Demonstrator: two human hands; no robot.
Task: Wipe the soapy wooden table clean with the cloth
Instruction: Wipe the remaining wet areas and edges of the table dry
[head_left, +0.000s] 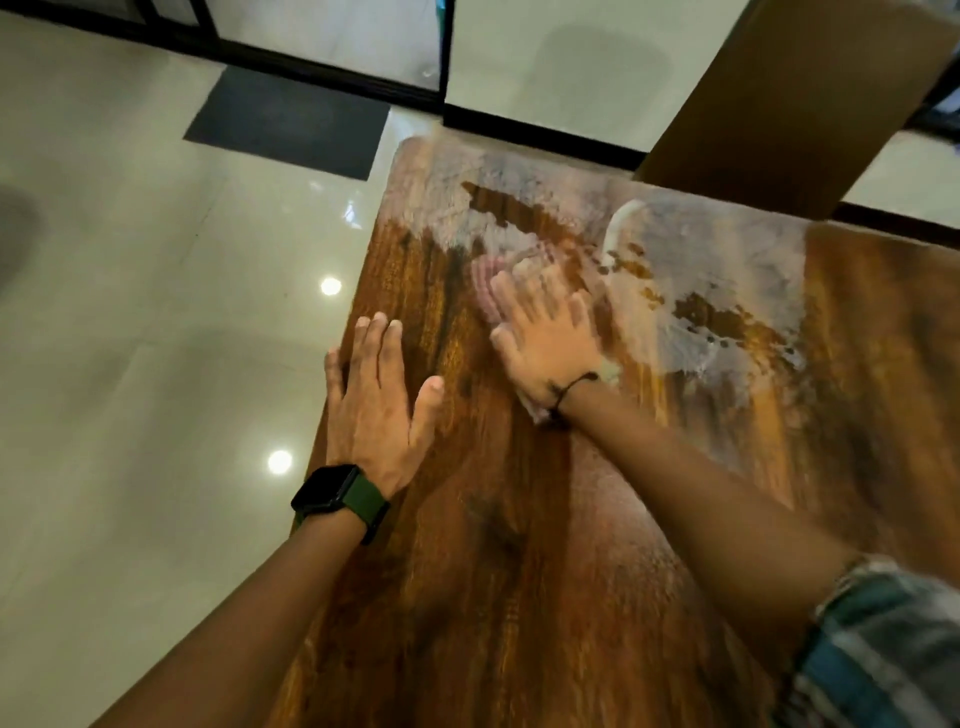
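Note:
The brown wooden table (519, 545) fills the lower right of the head view. White soapy foam (727, 280) covers its far part in smeared patches. My right hand (550, 343) lies flat with fingers spread, pressing a pale pinkish cloth (488, 280) onto the wood at the foam's near edge; the hand and cloth are motion-blurred and most of the cloth is hidden under the palm. My left hand (379, 395) rests flat on the table near its left edge, fingers straight, holding nothing.
A brown cardboard box (800, 98) stands at the table's far right. Glossy cream floor tiles (156, 338) lie left of the table, with a dark mat (291, 119) by a glass door.

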